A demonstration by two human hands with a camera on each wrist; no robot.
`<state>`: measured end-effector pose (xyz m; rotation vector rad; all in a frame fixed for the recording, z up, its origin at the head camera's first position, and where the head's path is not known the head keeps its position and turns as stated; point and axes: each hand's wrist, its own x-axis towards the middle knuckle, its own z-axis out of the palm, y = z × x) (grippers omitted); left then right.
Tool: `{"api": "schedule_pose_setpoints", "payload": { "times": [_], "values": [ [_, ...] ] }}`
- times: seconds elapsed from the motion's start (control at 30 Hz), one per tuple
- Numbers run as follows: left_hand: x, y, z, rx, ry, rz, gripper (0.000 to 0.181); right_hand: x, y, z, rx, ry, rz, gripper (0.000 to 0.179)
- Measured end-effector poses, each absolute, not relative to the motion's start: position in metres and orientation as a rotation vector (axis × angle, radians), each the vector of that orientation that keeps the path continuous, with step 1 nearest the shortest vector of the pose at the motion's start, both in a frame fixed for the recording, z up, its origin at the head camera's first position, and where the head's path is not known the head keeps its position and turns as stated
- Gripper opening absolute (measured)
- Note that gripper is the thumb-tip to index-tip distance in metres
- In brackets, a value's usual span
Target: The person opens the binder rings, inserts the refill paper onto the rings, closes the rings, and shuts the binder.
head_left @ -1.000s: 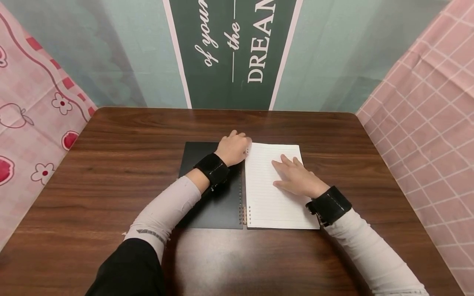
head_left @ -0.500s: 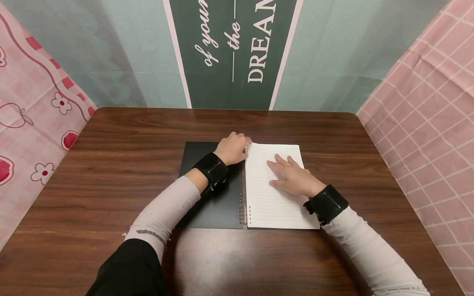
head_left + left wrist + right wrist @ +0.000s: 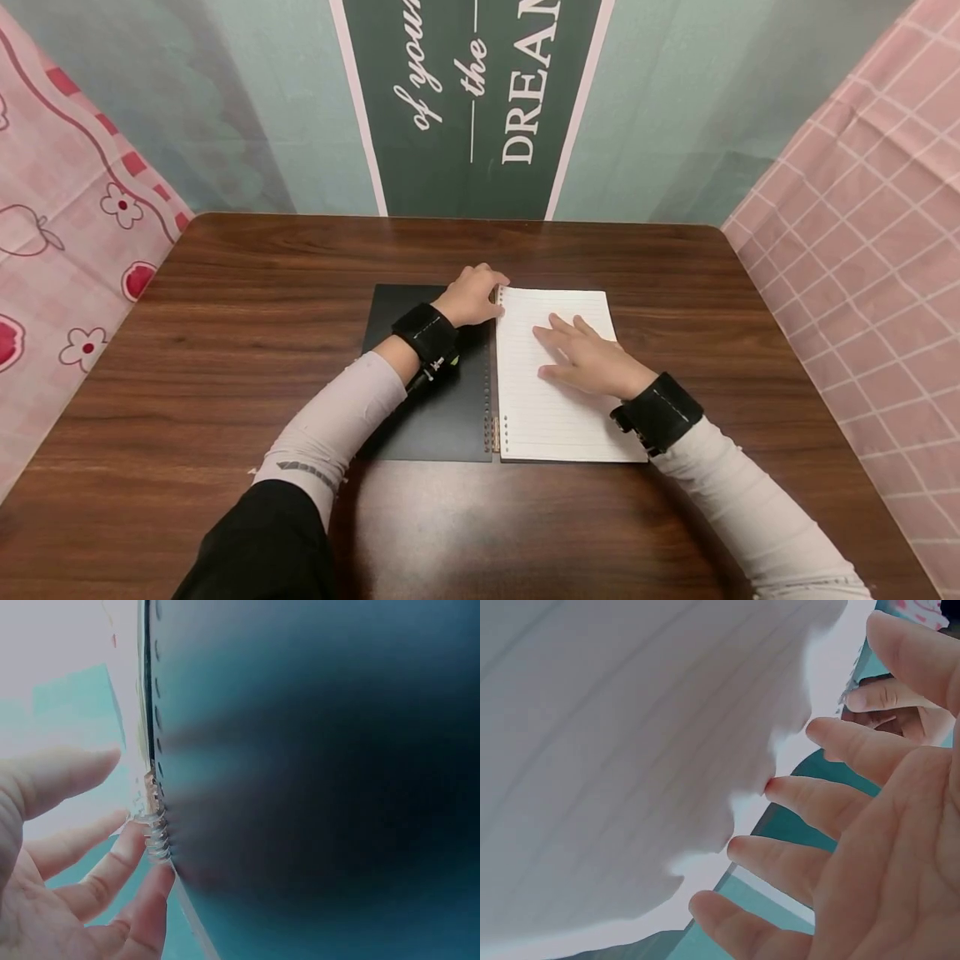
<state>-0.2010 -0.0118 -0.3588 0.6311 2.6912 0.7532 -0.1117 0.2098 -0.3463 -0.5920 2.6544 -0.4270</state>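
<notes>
A ring-bound notebook lies spread on the table, its black cover (image 3: 450,425) at left and white lined sheets (image 3: 570,429) at right. At the top of the spine is my left hand (image 3: 468,298), thumb and forefinger parted beside the sheets' upper left corner. Seen from the left wrist, several fingertips touch the metal rings (image 3: 156,840) while the thumb stays apart from them. Spread over the upper lined sheet, my right hand (image 3: 588,358) has its fingers nearly straight. In the right wrist view those fingertips meet the paper (image 3: 630,765).
The brown wooden table (image 3: 225,375) surrounds the notebook. Behind it hangs a green cloth with lettering (image 3: 465,108). Pink patterned cloth (image 3: 75,250) borders the left side, and pink checked cloth (image 3: 862,250) the right. Each wrist wears a black band (image 3: 660,412).
My left thumb and forefinger have parted at the spine's top, and the hand has shifted slightly. My right hand has slid a little to the left over the sheet.
</notes>
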Motion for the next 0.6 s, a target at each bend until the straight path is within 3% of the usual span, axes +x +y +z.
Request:
{"api": "schedule_pose_setpoints", "payload": {
  "times": [0.3, 0.6],
  "values": [
    [-0.1977, -0.0158, -0.3558, 0.619, 2.681, 0.846, 0.047, -0.1111, 0.2065, -0.3448, -0.603, 2.657, -0.420, 0.065],
    [-0.1960, -0.0160, -0.3537, 0.655, 2.757, 0.628, 0.047, -0.1105, 0.2048, -0.3480, -0.589, 2.656, -0.391, 0.066]
  ]
}}
